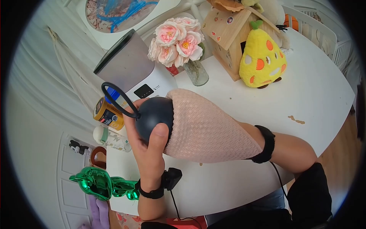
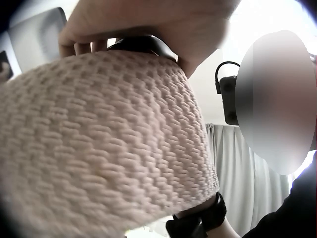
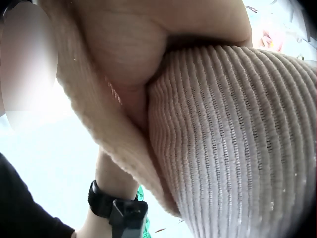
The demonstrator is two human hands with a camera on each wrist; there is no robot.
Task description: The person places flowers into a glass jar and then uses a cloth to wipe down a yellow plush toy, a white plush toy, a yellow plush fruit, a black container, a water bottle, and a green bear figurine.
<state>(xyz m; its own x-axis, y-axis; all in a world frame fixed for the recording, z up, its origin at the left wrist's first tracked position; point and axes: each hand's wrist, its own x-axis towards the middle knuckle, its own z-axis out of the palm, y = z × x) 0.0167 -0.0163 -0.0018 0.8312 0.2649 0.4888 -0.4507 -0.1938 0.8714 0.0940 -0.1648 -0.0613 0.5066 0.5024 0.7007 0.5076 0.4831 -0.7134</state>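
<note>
In the head view my left hand (image 1: 146,158) grips a dark, ball-shaped object (image 1: 152,116) with a black loop (image 1: 118,100); the thumb presses its near side and the fingers wrap its far side. A pale pink knitted cover (image 1: 206,128) runs from the ball back to my right wrist. The left wrist view also has the left hand (image 2: 148,20) over the dark ball at the top of the cover (image 2: 109,144). My right hand (image 3: 129,44) is inside the cover, between ribbed folds of fabric (image 3: 233,129) in the right wrist view; its fingers are hidden.
Along the back of the white table (image 1: 320,91) stand a grey-bin appliance (image 1: 131,57), a glass vase (image 1: 196,72) of pink roses, a wooden house (image 1: 225,34) and a yellow plush toy (image 1: 267,65). To the left are a yellow tub (image 1: 108,114), a bottle (image 1: 112,138) and a shiny green figure (image 1: 97,183).
</note>
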